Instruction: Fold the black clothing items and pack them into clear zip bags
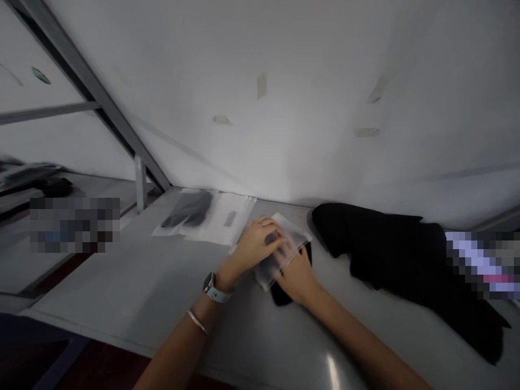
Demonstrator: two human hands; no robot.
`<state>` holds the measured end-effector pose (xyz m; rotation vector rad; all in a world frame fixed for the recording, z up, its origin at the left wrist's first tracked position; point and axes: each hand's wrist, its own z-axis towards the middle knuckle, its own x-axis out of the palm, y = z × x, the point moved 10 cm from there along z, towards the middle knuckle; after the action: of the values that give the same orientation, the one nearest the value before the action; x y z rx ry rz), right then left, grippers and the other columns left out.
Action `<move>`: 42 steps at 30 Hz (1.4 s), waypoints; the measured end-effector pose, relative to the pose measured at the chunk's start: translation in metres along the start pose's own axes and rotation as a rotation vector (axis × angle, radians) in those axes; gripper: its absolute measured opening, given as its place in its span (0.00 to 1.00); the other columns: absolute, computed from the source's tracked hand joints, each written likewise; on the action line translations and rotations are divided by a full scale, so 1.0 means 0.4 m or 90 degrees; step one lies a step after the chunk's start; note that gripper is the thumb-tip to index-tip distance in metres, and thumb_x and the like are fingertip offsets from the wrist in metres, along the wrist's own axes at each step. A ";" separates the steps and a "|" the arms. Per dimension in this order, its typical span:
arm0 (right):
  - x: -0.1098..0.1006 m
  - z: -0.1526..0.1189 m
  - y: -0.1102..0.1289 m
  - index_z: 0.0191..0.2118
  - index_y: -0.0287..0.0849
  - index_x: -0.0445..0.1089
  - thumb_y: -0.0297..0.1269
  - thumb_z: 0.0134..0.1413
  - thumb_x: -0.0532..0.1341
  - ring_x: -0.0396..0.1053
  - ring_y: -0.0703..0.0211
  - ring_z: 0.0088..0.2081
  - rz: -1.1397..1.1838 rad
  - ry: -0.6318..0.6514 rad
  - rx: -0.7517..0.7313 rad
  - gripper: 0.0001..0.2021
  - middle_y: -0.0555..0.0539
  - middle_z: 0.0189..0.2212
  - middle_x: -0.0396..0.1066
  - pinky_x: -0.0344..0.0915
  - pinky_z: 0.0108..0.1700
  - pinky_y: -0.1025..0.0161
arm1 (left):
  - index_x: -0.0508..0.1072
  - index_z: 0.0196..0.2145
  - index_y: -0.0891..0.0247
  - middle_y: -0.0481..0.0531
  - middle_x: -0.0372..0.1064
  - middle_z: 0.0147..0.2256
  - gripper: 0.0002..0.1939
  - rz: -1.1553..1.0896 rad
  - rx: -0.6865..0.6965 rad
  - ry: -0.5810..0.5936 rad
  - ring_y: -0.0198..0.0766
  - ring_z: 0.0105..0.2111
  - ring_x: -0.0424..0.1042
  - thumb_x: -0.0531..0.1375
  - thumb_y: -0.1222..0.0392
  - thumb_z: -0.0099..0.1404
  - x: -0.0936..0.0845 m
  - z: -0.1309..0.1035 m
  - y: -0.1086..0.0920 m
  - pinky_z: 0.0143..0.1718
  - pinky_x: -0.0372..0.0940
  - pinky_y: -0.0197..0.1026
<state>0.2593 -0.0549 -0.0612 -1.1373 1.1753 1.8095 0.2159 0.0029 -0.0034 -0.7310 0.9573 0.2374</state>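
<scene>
Clear bag (296,234) held btwn both hands over desk (162,292).
Blk item (281,295) is seen under bag; bag's near edge is grasped in R hand's grip (299,276); L hand (252,246) is laid on top, prob. for steadiness, clench can't be told (blur); flat bags (223,219) are set beyond.

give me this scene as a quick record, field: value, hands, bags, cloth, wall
left hand: on clear bag, watch and pale bracelet on its arm
left hand point: left hand
right hand: right hand, fingers at the edge of the clear bag
bag contents: something dark, blurred
under bag: black item, partly covered
left of hands: flat bag with dark contents, beside pale bag with small label
right of hands: black cloth, lying loosely
surface: grey table
wall: four tape pieces
</scene>
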 end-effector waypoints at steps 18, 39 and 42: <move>-0.009 0.089 -0.118 0.68 0.50 0.44 0.46 0.65 0.48 0.34 0.38 0.68 -0.073 -0.008 0.153 0.28 0.44 0.70 0.36 0.48 0.60 0.36 | 0.68 0.39 0.64 0.55 0.69 0.40 0.07 0.229 -0.152 0.158 0.41 0.35 0.72 0.50 0.65 0.66 0.055 -0.027 0.045 0.34 0.64 0.40; 0.006 0.149 -0.122 0.68 0.46 0.44 0.41 0.64 0.49 0.34 0.34 0.68 -0.082 -0.051 0.227 0.29 0.46 0.69 0.37 0.49 0.58 0.31 | 0.68 0.34 0.63 0.53 0.70 0.32 0.10 0.195 -0.201 0.150 0.41 0.34 0.71 0.50 0.73 0.61 0.052 -0.031 0.066 0.34 0.61 0.40; 0.005 0.110 -0.108 0.68 0.43 0.43 0.45 0.65 0.48 0.29 0.41 0.69 -0.052 -0.035 0.115 0.30 0.47 0.69 0.36 0.44 0.63 0.35 | 0.67 0.36 0.63 0.54 0.70 0.34 0.07 0.218 -0.229 0.143 0.41 0.34 0.71 0.51 0.69 0.62 0.041 -0.034 0.085 0.33 0.61 0.40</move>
<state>0.2832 0.0015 -0.0681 -1.0116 1.2158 1.6265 0.2000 0.0170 -0.0372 -0.9338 1.2717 0.6505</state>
